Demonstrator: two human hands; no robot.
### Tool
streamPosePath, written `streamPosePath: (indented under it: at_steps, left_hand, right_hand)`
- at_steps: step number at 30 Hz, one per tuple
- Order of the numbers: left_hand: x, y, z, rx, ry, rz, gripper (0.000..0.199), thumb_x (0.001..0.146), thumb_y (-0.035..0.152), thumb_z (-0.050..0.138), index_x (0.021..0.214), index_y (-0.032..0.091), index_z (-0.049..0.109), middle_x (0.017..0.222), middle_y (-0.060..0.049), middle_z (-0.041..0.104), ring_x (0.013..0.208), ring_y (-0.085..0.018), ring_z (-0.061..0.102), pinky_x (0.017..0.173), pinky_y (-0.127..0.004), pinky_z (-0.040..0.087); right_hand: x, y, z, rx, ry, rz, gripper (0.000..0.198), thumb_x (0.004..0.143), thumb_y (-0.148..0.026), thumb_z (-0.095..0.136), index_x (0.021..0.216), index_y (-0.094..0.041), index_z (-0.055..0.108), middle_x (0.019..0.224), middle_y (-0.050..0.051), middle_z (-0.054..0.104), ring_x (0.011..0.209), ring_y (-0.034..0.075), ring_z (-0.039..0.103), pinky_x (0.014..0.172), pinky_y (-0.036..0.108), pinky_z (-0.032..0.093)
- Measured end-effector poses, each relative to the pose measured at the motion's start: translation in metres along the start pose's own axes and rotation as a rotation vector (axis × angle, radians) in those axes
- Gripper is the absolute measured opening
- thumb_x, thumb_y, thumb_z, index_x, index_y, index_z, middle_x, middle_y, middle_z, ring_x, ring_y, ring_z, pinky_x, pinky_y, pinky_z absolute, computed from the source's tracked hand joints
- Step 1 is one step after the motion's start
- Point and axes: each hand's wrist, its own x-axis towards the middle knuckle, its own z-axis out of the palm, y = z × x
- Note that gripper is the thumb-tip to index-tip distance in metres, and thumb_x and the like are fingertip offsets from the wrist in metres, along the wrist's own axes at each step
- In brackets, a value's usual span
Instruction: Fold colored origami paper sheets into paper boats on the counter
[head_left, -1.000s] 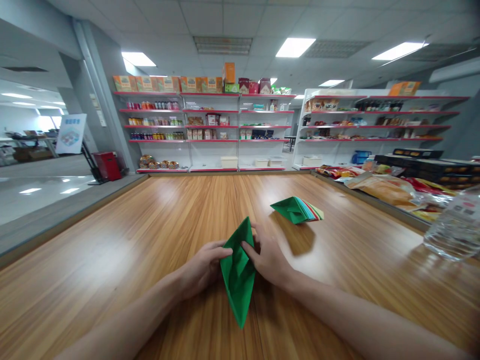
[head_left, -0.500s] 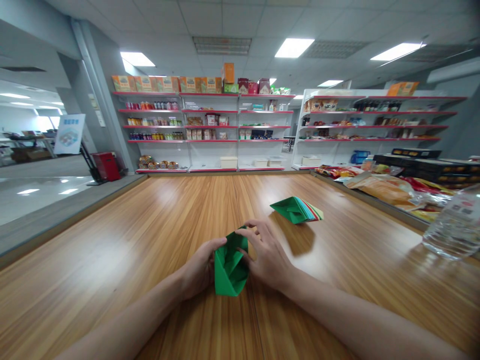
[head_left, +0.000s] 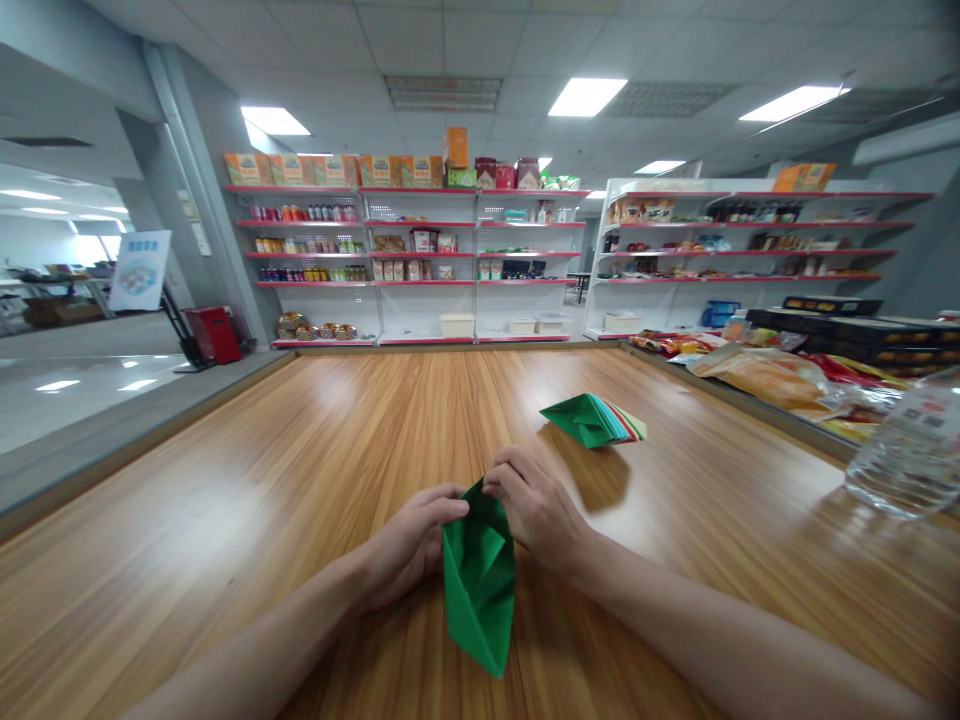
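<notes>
Between my two hands, above the wooden table (head_left: 247, 500), is a green folded paper boat (head_left: 480, 580). Its hollow faces up, with a small peak inside, and its near end tapers to a point. My left hand (head_left: 412, 535) grips the boat's left edge near the far end, thumb on the rim. My right hand (head_left: 536, 510) pinches the far tip with bent fingers. Farther off to the right lies a nested stack of folded paper boats (head_left: 589, 420), green on the inside, with blue, red, white and yellow layers showing at its right end.
A clear plastic bottle (head_left: 907, 450) stands at the right edge. Behind it are snack packets (head_left: 780, 380) and dark boxes (head_left: 855, 335). A raised rim (head_left: 457, 346) borders the table. Stocked shelves (head_left: 420, 283) line the back, and a sign (head_left: 139, 270) stands at far left.
The green boat's near end has swung toward me and slightly right, and its hollow looks longer. My right fingers have closed at its far tip. The stack has stayed put.
</notes>
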Motion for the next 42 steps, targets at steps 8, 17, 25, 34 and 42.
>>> streamPosePath:
  at_steps: [8,17,25,34,42]
  left_hand:
    - [-0.004,-0.005,-0.001,-0.2,-0.055,-0.11,0.023,0.081,0.024,0.055,0.103,0.016,0.056,0.086,-0.005,0.063,0.082,-0.021,0.063,0.08,-0.035,0.047]
    - [-0.006,-0.005,0.013,-0.281,-0.228,-0.211,0.045,0.08,0.042,0.049,0.107,0.008,0.06,0.097,-0.016,0.065,0.088,-0.028,0.063,0.081,-0.043,0.047]
    - [-0.001,-0.009,0.004,-0.106,-0.077,-0.215,0.049,0.081,0.047,0.045,0.094,0.004,0.066,0.079,-0.015,0.066,0.07,-0.023,0.064,0.071,-0.036,0.048]
    - [0.002,-0.006,-0.002,-0.097,0.013,-0.239,0.052,0.083,0.05,0.04,0.085,0.005,0.067,0.075,-0.015,0.067,0.065,-0.023,0.063,0.065,-0.035,0.049]
    - [0.004,-0.006,0.005,-0.023,0.086,-0.269,0.054,0.083,0.054,0.04,0.084,0.007,0.066,0.074,-0.014,0.066,0.064,-0.021,0.062,0.061,-0.032,0.048]
  right_hand:
    - [-0.001,-0.001,0.003,0.095,0.12,0.024,0.016,0.09,-0.009,0.043,0.081,-0.019,0.052,0.083,0.005,0.054,0.075,0.016,0.053,0.064,0.028,0.047]
    - [0.001,-0.005,0.001,0.09,0.194,0.036,0.017,0.089,-0.008,0.044,0.082,-0.02,0.052,0.082,0.004,0.055,0.075,0.015,0.054,0.063,0.027,0.047]
    - [-0.002,-0.001,0.005,0.066,0.21,0.082,0.019,0.089,-0.007,0.042,0.079,-0.02,0.053,0.079,0.003,0.053,0.072,0.015,0.052,0.059,0.027,0.043]
    - [0.002,-0.007,-0.006,-0.133,-0.075,0.023,0.015,0.084,-0.009,0.046,0.08,-0.018,0.058,0.086,0.007,0.051,0.08,0.02,0.047,0.067,0.033,0.041]
    - [0.006,-0.018,-0.007,-0.402,-0.189,0.035,0.011,0.078,-0.009,0.052,0.077,-0.016,0.06,0.087,0.01,0.05,0.085,0.025,0.042,0.073,0.038,0.037]
